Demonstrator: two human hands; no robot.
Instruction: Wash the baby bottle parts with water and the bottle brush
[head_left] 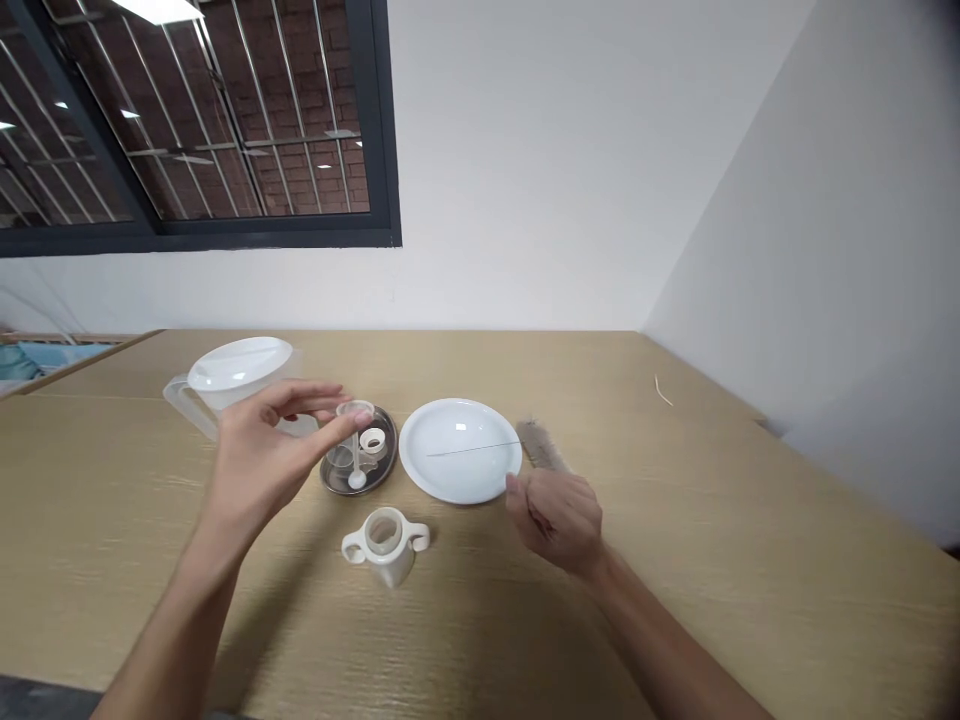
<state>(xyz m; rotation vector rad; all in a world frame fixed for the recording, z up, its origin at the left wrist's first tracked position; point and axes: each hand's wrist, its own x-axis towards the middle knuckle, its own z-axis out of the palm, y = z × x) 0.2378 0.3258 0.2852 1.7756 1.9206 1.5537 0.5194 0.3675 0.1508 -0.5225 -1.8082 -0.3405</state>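
Straw (356,450) looks light, bendy; left hand (266,450) pinches its rim (354,406), a fair hold; right hand (559,515) curled, contents unclear.

Okay, I'm counting two bare hands here, one left hand (270,440) and one right hand (559,512), with one clear-rimmed piece (363,408). One table (720,520) is holding one pitcher (240,368), one metal tray (389,462), one white plate (459,482), one cup (391,568) and one brush (541,447). One white ring (373,433) is sitting in the tray, plus clear bits (340,457) I'm honestly not managing to count. One window's (270,232) showing too.
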